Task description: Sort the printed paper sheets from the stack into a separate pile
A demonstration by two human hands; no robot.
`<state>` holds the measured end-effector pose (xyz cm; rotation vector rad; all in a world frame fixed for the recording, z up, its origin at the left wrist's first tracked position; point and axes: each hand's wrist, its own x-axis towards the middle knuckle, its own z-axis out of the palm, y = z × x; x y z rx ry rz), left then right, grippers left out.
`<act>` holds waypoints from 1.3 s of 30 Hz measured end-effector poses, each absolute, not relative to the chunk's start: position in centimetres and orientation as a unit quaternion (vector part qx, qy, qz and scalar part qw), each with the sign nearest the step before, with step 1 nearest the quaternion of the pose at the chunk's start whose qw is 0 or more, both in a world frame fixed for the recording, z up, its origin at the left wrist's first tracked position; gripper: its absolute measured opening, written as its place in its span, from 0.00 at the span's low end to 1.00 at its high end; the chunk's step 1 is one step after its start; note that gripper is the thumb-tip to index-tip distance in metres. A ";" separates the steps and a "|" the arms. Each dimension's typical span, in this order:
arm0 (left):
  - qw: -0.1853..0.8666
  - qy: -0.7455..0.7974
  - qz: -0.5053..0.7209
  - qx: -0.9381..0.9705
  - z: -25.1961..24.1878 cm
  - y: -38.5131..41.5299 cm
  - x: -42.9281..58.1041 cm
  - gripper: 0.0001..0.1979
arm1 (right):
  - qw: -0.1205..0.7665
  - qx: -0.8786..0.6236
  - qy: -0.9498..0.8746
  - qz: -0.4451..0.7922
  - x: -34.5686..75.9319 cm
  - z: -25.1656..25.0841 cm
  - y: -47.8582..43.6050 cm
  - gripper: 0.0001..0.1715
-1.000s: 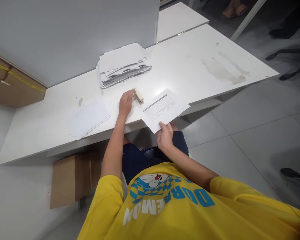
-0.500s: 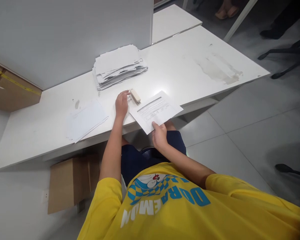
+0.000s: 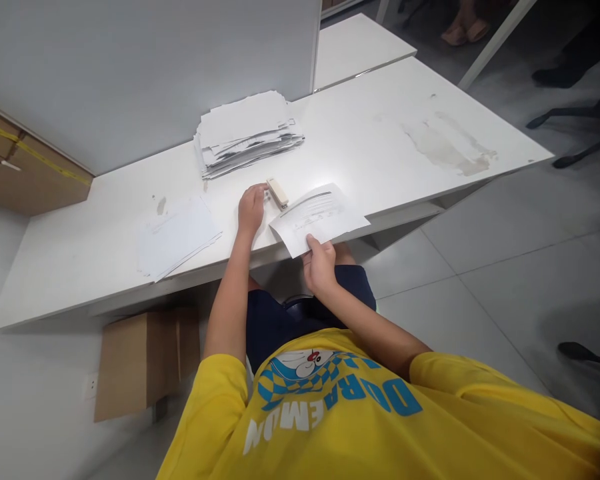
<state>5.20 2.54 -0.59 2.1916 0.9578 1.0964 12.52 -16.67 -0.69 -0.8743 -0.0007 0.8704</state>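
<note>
My right hand (image 3: 321,267) grips the near edge of a printed sheet of paper (image 3: 325,217), thumb on top and the other fingers underneath. The sheet is bowed and reaches over the front edge of the white desk (image 3: 360,147). Just left of the sheet, a small beige stapler (image 3: 279,193) lies on the desk with its metal end toward me. My left hand (image 3: 251,208) rests on the desk beside the stapler, fingers bent loosely and apart, fingertips by its far end. Whether they touch it, I cannot tell.
A thick stack of papers (image 3: 250,133) stands against the grey partition (image 3: 190,60). Several loose sheets (image 3: 177,237) lie left of my left arm. Cardboard boxes sit at the far left (image 3: 50,180) and under the desk (image 3: 130,367). Chair legs (image 3: 575,120) and another person's feet (image 3: 465,30) show beyond.
The sheet in my right hand has bent, its middle bulging upward. My left hand stays by the stapler with its fingers slightly shifted. The whole view has moved a little.
</note>
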 end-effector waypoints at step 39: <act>0.258 0.396 0.346 0.811 -0.4 2.1 5.5 0.22 | 0.770 -0.441 0.023 0.461 12.7 0.6 -17.8 0.13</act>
